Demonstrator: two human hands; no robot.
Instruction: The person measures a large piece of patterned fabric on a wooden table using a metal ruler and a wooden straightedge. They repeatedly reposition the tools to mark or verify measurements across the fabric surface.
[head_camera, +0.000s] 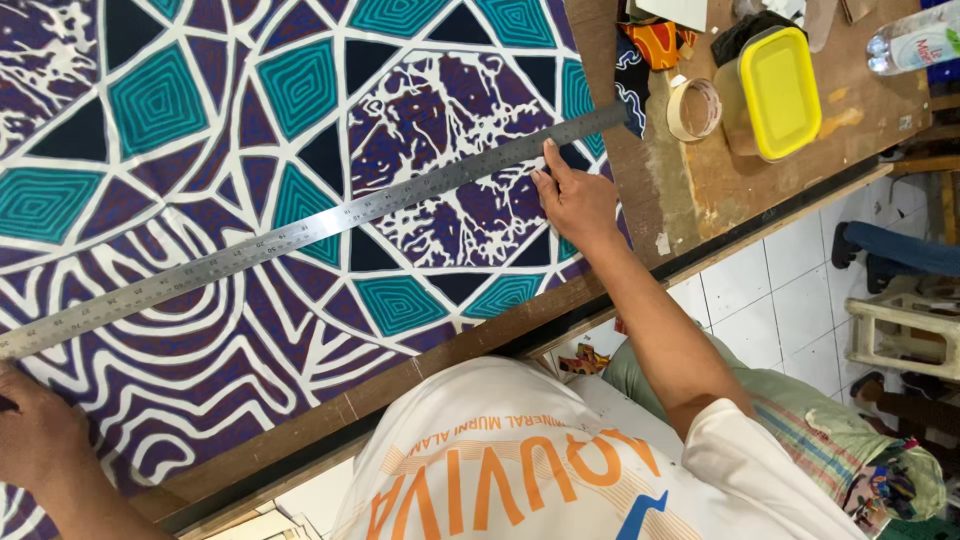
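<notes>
A long steel ruler (300, 232) lies slantwise across a patterned cloth (200, 120) of purple, teal and white shapes spread on a wooden table (690, 190). My right hand (575, 200) rests flat on the cloth, its fingertips pressing the ruler's lower edge near the right end. My left hand (35, 440) sits at the bottom left corner, just below the ruler's left end, fingers curled on the cloth; whether it holds anything is hidden at the frame edge.
On the bare wood at the right stand a yellow-lidded box (780, 90), a roll of tape (693, 108), a clear bottle (915, 45) and a folded orange cloth (655, 40). White floor tiles and a stool (905, 335) lie beyond the table edge.
</notes>
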